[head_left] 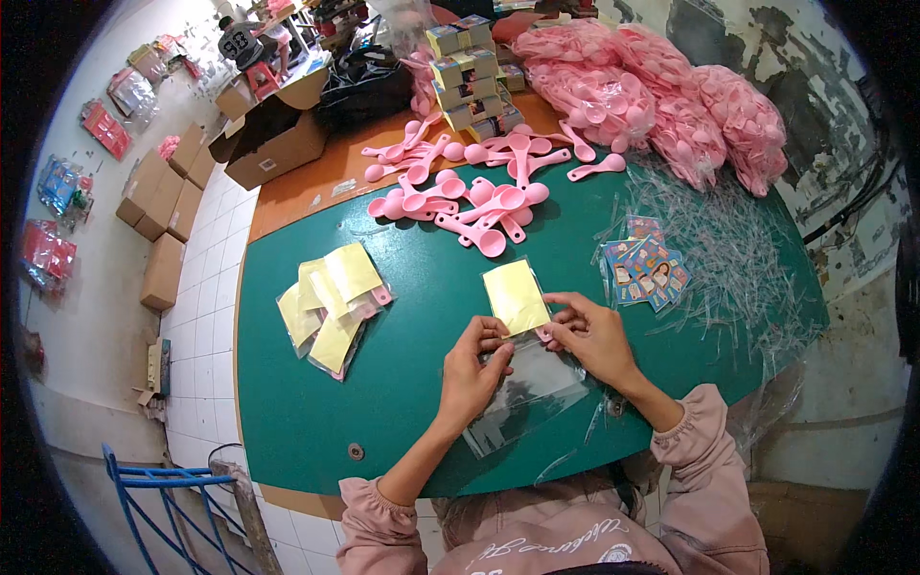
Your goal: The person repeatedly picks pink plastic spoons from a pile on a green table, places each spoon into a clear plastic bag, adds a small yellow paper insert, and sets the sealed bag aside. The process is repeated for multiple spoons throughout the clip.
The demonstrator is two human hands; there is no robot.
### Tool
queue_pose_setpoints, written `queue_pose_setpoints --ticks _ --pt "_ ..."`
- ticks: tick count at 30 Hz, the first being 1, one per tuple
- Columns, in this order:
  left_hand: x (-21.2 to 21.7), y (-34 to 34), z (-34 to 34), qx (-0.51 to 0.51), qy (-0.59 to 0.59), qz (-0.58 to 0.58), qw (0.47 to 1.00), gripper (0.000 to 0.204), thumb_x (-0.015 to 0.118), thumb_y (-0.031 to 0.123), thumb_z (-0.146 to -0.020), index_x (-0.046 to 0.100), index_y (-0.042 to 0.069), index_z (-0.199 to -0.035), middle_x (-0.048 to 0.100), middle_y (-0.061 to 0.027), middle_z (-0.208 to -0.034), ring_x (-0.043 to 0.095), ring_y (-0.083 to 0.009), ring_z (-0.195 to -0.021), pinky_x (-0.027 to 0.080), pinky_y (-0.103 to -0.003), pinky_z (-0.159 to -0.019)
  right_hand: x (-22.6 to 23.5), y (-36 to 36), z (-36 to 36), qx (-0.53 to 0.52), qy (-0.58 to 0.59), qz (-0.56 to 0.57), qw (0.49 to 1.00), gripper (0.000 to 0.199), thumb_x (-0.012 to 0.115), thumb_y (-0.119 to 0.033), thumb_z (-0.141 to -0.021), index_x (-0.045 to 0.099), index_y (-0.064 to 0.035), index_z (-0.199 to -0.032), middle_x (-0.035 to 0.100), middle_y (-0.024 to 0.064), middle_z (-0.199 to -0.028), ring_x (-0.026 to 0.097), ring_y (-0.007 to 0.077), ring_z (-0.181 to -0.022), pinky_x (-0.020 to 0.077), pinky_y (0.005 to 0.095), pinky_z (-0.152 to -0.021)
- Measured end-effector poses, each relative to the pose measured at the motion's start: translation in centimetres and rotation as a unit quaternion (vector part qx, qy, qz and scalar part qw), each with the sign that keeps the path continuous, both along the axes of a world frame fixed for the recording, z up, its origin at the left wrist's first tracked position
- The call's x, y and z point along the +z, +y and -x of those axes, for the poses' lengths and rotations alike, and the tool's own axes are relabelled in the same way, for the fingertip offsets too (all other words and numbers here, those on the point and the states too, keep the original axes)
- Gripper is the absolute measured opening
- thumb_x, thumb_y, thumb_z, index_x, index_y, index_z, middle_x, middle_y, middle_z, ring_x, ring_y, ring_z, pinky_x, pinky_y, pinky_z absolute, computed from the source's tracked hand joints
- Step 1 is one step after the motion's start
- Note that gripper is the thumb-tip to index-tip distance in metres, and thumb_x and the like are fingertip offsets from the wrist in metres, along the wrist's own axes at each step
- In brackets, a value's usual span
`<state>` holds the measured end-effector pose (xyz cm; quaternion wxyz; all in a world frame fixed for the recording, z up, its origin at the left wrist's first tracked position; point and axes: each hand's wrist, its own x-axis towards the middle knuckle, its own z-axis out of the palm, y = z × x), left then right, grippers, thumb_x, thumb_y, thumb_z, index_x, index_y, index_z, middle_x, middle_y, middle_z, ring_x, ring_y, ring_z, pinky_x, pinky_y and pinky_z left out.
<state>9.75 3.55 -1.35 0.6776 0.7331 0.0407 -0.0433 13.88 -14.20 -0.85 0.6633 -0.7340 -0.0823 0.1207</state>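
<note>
In front of me a clear plastic bag holding a yellow card point(516, 292) lies at the table's middle. My left hand point(476, 366) is closed, its fingers pinching the bag's lower left side. My right hand point(596, 337) pinches the lower right corner, where the pink end of what looks like a spoon point(544, 333) shows; most of it is hidden. Below both hands lies an unfilled clear plastic bag point(527, 398). To the left sits a pile of bagged yellow cards point(333, 295), with pink bits showing at their edges.
Loose pink scoops point(498, 199) spread across the far side of the green table point(287, 422). Colourful printed cards point(644, 271) and scattered clear plastic strips point(738, 268) lie right. Bulging bags of pink scoops point(661, 96), stacked card bundles point(467, 77) and an open carton point(273, 139) stand behind.
</note>
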Motion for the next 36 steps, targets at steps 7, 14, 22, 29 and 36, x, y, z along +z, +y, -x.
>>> queue_pose_setpoints --ticks 7,14,22,29,36 --pt "0.2 2.4 0.5 0.020 -0.083 -0.111 0.990 0.041 0.056 0.001 -0.083 0.048 0.005 -0.123 0.051 -0.0077 -0.108 0.054 -0.0123 -0.088 0.054 -0.022 -0.058 0.8 0.5 -1.7 0.102 -0.192 0.220 0.951 0.029 0.059 -0.011 -0.079 0.057 0.0010 -0.106 0.060 0.0114 -0.078 0.061 0.0209 -0.070 0.0491 0.0317 -0.065" --pt "3.3 12.4 0.4 0.276 -0.182 -0.563 0.757 0.034 0.056 0.012 -0.084 0.051 -0.004 -0.114 0.052 -0.0156 -0.107 0.054 -0.0286 -0.094 0.047 -0.037 -0.076 0.5 8.7 -12.0 0.096 -0.421 0.287 0.855 0.015 0.057 -0.011 -0.076 0.057 0.0015 -0.086 0.055 0.0181 -0.090 0.055 0.0329 -0.086 0.0453 0.0407 -0.075" --pt "3.4 0.5 0.5 -0.101 -0.209 -0.410 0.882 0.026 0.065 0.018 -0.077 0.058 0.002 -0.095 0.053 -0.0159 -0.102 0.056 -0.0324 -0.090 0.047 -0.037 -0.076 -0.6 9.5 -14.1 0.083 -0.399 0.295 0.864 0.033 0.059 -0.005 -0.072 0.052 0.0030 -0.103 0.057 0.0178 -0.087 0.058 0.0251 -0.080 0.0463 0.0361 -0.070" --pt "0.8 -0.9 -1.2 -0.167 -0.150 -0.313 0.923 0.032 0.070 0.017 -0.072 0.055 0.002 -0.095 0.052 -0.0102 -0.082 0.054 -0.0244 -0.070 0.045 -0.035 -0.063 6.0 -0.2 -7.3 0.049 -0.211 0.029 0.976 0.021 0.053 -0.019 -0.088 0.057 -0.0030 -0.101 0.054 0.0009 -0.071 0.046 0.0054 -0.064 0.0378 0.0227 -0.055" --pt "1.7 0.3 -2.0 -0.153 -0.142 -0.311 0.927 0.028 0.070 0.017 -0.072 0.058 0.003 -0.092 0.056 -0.0089 -0.074 0.055 -0.0187 -0.064 0.045 -0.030 -0.062 3.3 -2.2 -5.3 -0.006 -0.109 -0.013 0.994 0.018 0.055 -0.017 -0.087 0.059 -0.0003 -0.094 0.056 -0.0012 -0.073 0.048 0.0043 -0.064 0.0389 0.0197 -0.055"
